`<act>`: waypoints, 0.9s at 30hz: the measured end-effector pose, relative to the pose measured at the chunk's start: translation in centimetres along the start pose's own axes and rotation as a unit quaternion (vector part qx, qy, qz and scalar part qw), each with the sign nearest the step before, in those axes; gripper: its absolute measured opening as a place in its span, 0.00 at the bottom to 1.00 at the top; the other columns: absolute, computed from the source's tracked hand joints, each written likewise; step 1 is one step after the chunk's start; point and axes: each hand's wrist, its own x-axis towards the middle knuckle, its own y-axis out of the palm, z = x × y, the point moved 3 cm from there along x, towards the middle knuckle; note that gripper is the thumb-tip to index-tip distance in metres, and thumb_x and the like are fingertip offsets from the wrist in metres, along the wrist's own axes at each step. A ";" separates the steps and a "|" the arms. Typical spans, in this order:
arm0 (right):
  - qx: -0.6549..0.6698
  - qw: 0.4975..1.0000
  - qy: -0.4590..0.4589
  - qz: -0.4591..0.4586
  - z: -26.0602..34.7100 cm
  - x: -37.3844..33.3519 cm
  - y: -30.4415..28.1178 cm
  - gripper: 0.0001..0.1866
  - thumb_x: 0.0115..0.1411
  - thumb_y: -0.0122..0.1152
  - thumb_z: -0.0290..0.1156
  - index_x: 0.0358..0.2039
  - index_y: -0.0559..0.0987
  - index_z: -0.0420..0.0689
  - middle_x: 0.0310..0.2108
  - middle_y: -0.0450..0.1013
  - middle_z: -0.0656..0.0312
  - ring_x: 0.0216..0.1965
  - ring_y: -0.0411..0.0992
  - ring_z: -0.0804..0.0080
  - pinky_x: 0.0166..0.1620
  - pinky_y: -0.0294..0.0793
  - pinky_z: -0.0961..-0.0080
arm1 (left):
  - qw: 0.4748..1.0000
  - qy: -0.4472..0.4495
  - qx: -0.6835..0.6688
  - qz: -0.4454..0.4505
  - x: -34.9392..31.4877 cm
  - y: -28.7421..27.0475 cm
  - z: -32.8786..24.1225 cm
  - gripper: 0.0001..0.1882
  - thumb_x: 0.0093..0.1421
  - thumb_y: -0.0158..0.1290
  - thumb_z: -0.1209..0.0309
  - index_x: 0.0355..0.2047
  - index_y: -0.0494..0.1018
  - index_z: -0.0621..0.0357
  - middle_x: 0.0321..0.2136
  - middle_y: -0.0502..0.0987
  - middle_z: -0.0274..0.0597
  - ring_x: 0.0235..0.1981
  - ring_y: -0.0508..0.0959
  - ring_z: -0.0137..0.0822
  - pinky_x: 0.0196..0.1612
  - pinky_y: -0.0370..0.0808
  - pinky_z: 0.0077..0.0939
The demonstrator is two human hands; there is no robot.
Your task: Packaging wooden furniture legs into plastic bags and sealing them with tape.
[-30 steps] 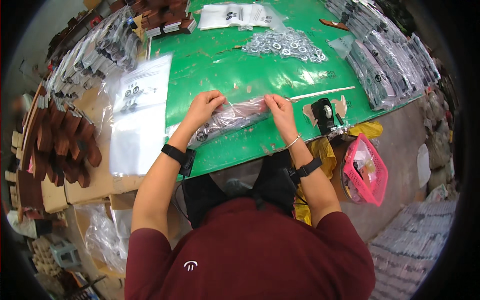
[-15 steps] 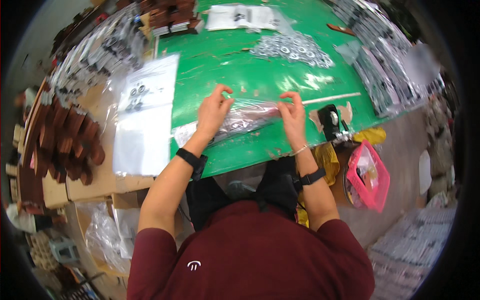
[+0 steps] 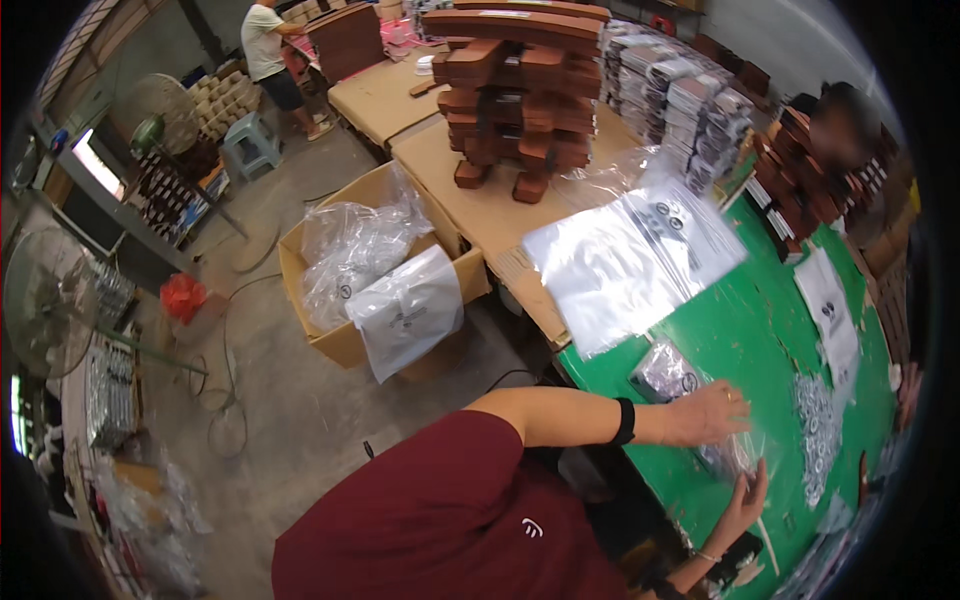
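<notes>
A filled clear plastic bag [image 3: 664, 371] lies on the green tabletop, with greyish contents showing through the shiny film. Over its middle is my left hand [image 3: 706, 412], fingers bent and closed on the film, though the fingertips are partly blurred. At the near right end my right hand [image 3: 742, 502] pinches the loose film between thumb and fingers. A thin pale strip [image 3: 768, 545] lies on the table beside my right hand. Beyond the bag lies a stack of flat printed plastic bags [image 3: 620, 275].
Brown curved wooden pieces [image 3: 520, 100] are piled on the cardboard-covered table. A cardboard box [image 3: 310, 265] with plastic bags stands left. Metal rings [image 3: 818, 440] and white printed bags [image 3: 832, 310] lie on the green table. Another person [image 3: 268, 50] stands far off; another sits at upper right.
The view has swung to the left, bringing in the floor and cardboard box. Both hands remain at the filled plastic bag, and my left hand's fingers have drawn closer together.
</notes>
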 end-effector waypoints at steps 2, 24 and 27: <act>-0.042 0.999 -0.024 -0.005 0.5 -0.2 0.0 0.26 0.65 0.56 0.21 0.64 0.68 0.39 0.56 0.69 0.58 0.47 0.68 0.70 0.54 0.69 0.72 | 1.000 -0.003 -0.003 0.011 -0.6 1.0 -0.2 0.18 0.47 0.64 0.59 0.37 0.77 0.48 0.40 0.75 0.39 0.49 0.72 0.40 0.50 0.66 0.37; -0.202 0.968 -0.145 0.021 0.4 0.1 0.3 0.06 0.64 0.57 0.27 0.37 0.74 0.37 0.40 0.71 0.55 0.45 0.68 0.59 0.52 0.65 0.66 | 0.961 -0.065 -0.206 0.171 1.4 5.3 2.2 0.10 0.47 0.62 0.58 0.27 0.83 0.46 0.24 0.81 0.40 0.32 0.80 0.46 0.38 0.73 0.48; -0.152 0.978 -0.124 0.071 -1.9 1.1 -0.7 0.07 0.65 0.57 0.27 0.37 0.74 0.37 0.38 0.69 0.57 0.43 0.67 0.65 0.50 0.65 0.71 | 0.954 -0.073 -0.213 0.196 1.8 5.2 2.2 0.11 0.47 0.62 0.56 0.25 0.82 0.47 0.21 0.80 0.41 0.29 0.81 0.46 0.36 0.73 0.46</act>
